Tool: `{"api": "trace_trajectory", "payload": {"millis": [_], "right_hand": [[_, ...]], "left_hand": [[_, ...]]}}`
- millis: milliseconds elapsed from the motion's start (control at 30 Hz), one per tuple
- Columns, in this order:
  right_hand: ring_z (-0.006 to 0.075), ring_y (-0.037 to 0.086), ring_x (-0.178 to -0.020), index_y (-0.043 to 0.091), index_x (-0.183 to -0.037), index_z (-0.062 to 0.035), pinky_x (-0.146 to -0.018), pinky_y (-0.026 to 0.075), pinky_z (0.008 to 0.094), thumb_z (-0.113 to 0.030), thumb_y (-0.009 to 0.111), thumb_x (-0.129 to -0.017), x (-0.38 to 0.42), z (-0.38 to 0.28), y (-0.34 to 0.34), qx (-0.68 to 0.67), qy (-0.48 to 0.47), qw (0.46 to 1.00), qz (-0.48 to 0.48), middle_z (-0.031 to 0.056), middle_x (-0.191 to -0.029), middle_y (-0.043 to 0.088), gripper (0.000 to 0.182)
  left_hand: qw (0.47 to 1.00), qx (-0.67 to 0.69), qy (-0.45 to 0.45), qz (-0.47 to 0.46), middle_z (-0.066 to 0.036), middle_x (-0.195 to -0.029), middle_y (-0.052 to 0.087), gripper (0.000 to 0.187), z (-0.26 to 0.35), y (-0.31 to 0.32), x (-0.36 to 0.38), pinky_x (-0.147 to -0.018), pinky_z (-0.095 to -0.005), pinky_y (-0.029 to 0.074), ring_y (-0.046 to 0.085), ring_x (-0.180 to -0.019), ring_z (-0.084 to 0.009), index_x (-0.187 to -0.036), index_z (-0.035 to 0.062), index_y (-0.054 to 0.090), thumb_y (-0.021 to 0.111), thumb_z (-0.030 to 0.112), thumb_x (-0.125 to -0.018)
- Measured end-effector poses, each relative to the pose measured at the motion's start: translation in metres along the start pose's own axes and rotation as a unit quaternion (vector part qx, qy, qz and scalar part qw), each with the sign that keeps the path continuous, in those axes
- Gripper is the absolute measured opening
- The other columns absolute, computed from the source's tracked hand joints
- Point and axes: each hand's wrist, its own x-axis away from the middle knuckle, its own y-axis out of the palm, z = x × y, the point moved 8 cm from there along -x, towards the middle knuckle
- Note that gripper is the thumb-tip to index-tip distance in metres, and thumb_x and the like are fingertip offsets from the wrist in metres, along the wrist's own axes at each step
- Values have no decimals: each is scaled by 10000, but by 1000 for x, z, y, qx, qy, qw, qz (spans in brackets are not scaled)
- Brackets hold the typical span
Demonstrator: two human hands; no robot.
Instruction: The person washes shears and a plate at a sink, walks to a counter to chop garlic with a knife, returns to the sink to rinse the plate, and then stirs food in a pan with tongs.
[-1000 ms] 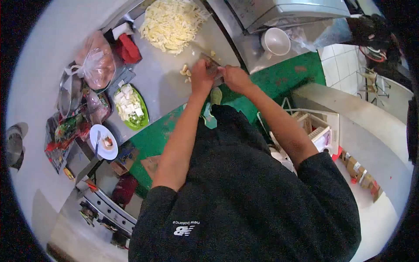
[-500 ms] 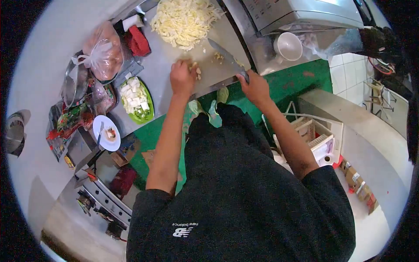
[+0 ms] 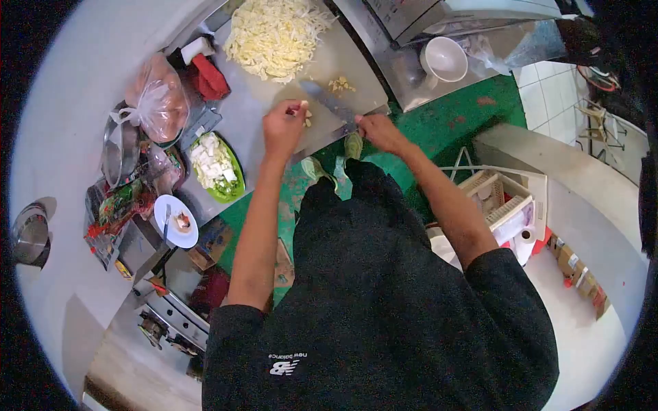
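Left hand (image 3: 282, 127) closed, fingertips pinching pale clove (image 3: 303, 104); loose cloves (image 3: 307, 122) just beside, on counter (image 3: 241, 122). Right hand (image 3: 380, 131) clamped on handle of knife (image 3: 330, 101), blade slanting far left.

Risks, as judged: blade close to left fingertips, so slip could nick them; loose cloves, near counter's near edge, could roll off onto green floor (image 3: 439, 130); blade tip could drag shredded cabbage (image 3: 274, 41) into chopped bits (image 3: 341, 84).

Around: cabbage heap crowds far side; green tray (image 3: 238, 179) of white chunks left; white bowl (image 3: 445, 60) right, out of way.
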Motion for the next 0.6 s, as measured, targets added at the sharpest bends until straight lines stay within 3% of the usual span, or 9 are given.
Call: {"api": "trace_trajectory", "payload": {"millis": [67, 133, 200, 267, 300, 367, 400, 467, 600], "right_hand": [[364, 612, -702, 632, -735, -3, -723, 457, 443, -506, 387, -995, -9, 2, -15, 39, -38, 999, 3, 184, -720, 629, 617], [425, 637, -870, 669, -959, -21, -810, 500, 523, -445, 389, -1004, -16, 1, -27, 159, -24, 985, -68, 236, -923, 669, 510], [427, 641, -855, 663, -963, -20, -795, 505, 530, -458, 392, -999, -17, -11, -42, 185, -36, 981, -41, 233, -902, 667, 516], [429, 644, -840, 656, -967, -19, -780, 510, 536, -470, 394, -994, -16, -27, -56, 212, -49, 976, -12, 230, -881, 664, 523], [420, 650, -813, 650, -943, -22, -753, 521, 529, -464, 430, -981, -13, -35, -62, 253, -39, 966, 18, 220, -868, 665, 495], [410, 656, -786, 643, -919, -24, -726, 531, 522, -458, 466, -968, -3, -50, -68, 295, -30, 954, 50, 211, -854, 666, 471], [406, 652, -798, 624, -930, -26, -719, 526, 511, -399, 531, -941, 2, -57, -69, 299, -45, 951, 68, 203, -875, 661, 384], [402, 648, -809, 605, -942, -28, -712, 520, 501, -340, 596, -913, 11, -67, -66, 303, -61, 947, 84, 195, -896, 655, 314], [370, 663, -786, 608, -900, -36, -666, 542, 466, -341, 614, -897, 23, -81, -68, 319, -79, 935, 135, 169, -872, 646, 305]], "left_hand": [[988, -103, 114, 14, -107, -836, 705, 168, 13, 15, 3, -744, -423, 496, 642, -799, -310, -940, 82, 727, 723, 212, -833], [976, -174, 130, -6, -101, -886, 701, 168, 24, 28, 8, -799, -438, 471, 629, -879, -306, -948, 91, 725, 703, 220, -843], [958, -245, 145, -25, -96, -936, 696, 169, 27, 36, 12, -853, -454, 445, 616, -958, -302, -955, 99, 723, 683, 228, -852], [943, -298, 150, -21, -89, -1168, 640, 265, 29, 39, 12, -911, -488, 384, 556, -1089, -309, -1076, 134, 686, 659, 262, -845], [943, -296, 152, -20, -89, -1168, 640, 265, 35, 39, 14, -911, -488, 384, 556, -1089, -309, -1076, 134, 686, 659, 262, -845], [937, -280, 202, 51, -93, -1431, 473, 486, 61, 30, 28, -965, -517, 357, 476, -1223, -319, -1279, 183, 588, 648, 246, -801], [937, -280, 202, 52, -93, -1431, 473, 486, 70, 30, 32, -965, -517, 357, 476, -1223, -319, -1279, 183, 588, 648, 246, -801], [895, -308, 320, -41, -70, -1555, 317, 684, 94, 54, 49, -1064, -567, 277, 335, -1379, -317, -1409, 224, 476, 645, 230, -746], [896, -307, 291, -138, -70, -1588, 253, 761, 94, 75, 39, -1143, -590, 156, 182, -1470, -300, -1453, 233, 432, 621, 204, -716]]}}
